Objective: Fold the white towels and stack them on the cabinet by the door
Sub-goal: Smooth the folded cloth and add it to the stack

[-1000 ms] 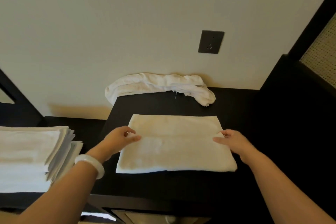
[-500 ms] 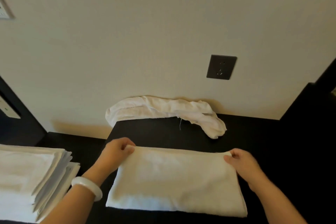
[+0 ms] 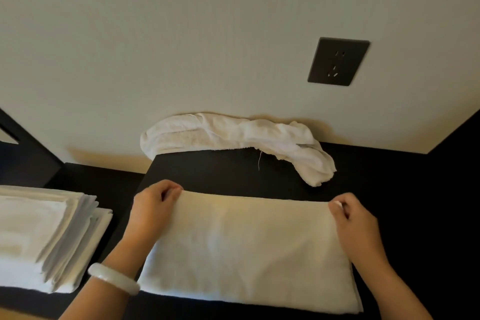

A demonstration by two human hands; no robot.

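Observation:
A folded white towel [image 3: 246, 249] lies flat on the black cabinet top [image 3: 223, 171] in front of me. My left hand [image 3: 153, 205] grips its far left corner with curled fingers. At the far right corner my right hand [image 3: 355, 221] pinches the towel's edge. A crumpled white towel [image 3: 233, 135] lies against the wall behind. A stack of folded white towels [image 3: 44, 236] sits on the lower surface at the left.
A dark wall socket [image 3: 338, 61] is above the right part of the cabinet. A tall black panel [image 3: 457, 189] rises at the right. A white bangle [image 3: 114, 278] circles my left wrist.
Both hands slid from the towel's middle fold to its far corners and now hold them. The towel went from a half-open fold to a closed one.

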